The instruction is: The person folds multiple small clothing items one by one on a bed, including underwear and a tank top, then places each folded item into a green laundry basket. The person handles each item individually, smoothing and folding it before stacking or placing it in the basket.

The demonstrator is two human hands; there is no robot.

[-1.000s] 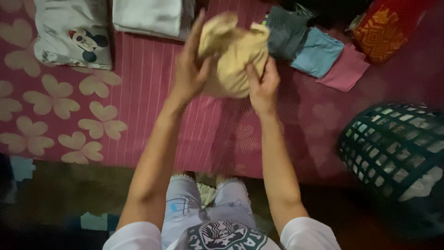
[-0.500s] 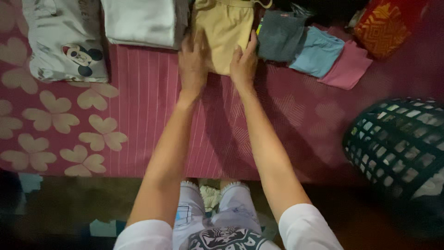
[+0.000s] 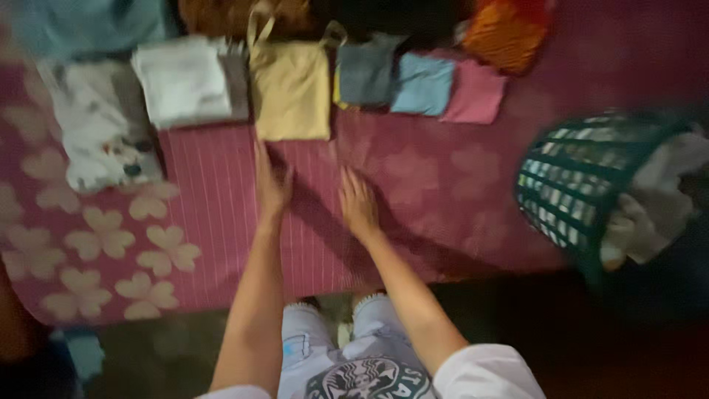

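Note:
A folded tan garment (image 3: 292, 90) lies flat on the pink striped bedspread (image 3: 221, 214), in a row with other folded clothes. My left hand (image 3: 271, 181) hovers just below its lower edge, fingers spread, holding nothing. My right hand (image 3: 359, 204) is a little to the right and lower, also empty with fingers apart. Neither hand touches the tan garment.
Folded pieces line the far side: white (image 3: 181, 81), grey (image 3: 367, 70), light blue (image 3: 422, 83) and pink (image 3: 476, 94). A white printed cloth (image 3: 100, 129) lies at left. A dark green laundry basket (image 3: 583, 185) holding pale clothes sits at right, and an orange patterned fabric (image 3: 506, 33) lies beyond.
My hands held the tan garment up, laid it down folded in the row, then let go and drew back toward me. The view has shifted left.

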